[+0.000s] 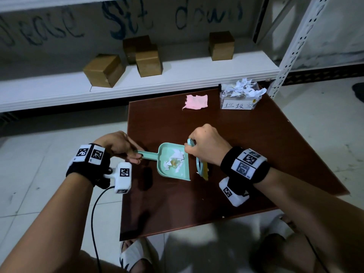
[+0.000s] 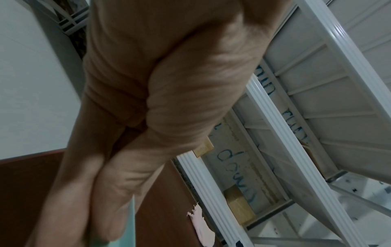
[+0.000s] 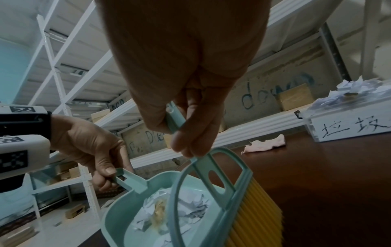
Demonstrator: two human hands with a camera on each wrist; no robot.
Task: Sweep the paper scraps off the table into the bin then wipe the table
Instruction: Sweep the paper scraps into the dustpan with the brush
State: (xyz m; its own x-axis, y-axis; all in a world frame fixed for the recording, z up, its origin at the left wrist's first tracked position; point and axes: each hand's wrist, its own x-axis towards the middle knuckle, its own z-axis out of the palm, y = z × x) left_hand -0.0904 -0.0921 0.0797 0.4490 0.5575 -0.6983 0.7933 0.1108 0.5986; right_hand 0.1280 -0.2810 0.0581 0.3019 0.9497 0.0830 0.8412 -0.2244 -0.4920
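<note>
A mint-green dustpan sits on the dark brown table, with white paper scraps piled inside it. My left hand pinches the dustpan's handle at the table's left edge. My right hand grips the handle of a small green brush with yellow bristles, standing at the pan's open right side. The bin, a white labelled box heaped with scraps, stands at the table's far right. A pink cloth lies left of it.
A white metal shelf carrying several brown cardboard boxes runs just behind the table. A perforated shelf post rises at the far right corner. Pale tiled floor surrounds the table, and my sandalled feet are under its near edge.
</note>
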